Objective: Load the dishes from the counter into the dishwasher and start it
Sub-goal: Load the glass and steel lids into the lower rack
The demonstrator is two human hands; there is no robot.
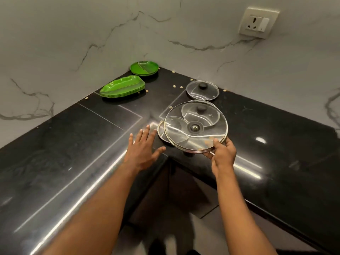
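Observation:
My right hand point(223, 153) grips the near rim of a large glass lid point(196, 127), held tilted with its underside up, together with at least one more lid stacked under it. Through the glass a smaller lid with a black knob shows behind. My left hand point(144, 150) hovers open, fingers spread, just left of the held lids above the inner corner of the black counter point(82, 144). Another glass lid point(202, 90) with a black knob lies flat farther back. A stack of green leaf-shaped plates point(122, 86) and a stack of round green plates point(144, 68) sit near the corner.
Marble walls enclose the counter corner, with a power socket point(258, 23) at the upper right. Small crumbs point(177, 86) are scattered on the counter near the lids and plates. Dark cabinet fronts point(184, 184) and floor lie below the counter corner. No dishwasher is in view.

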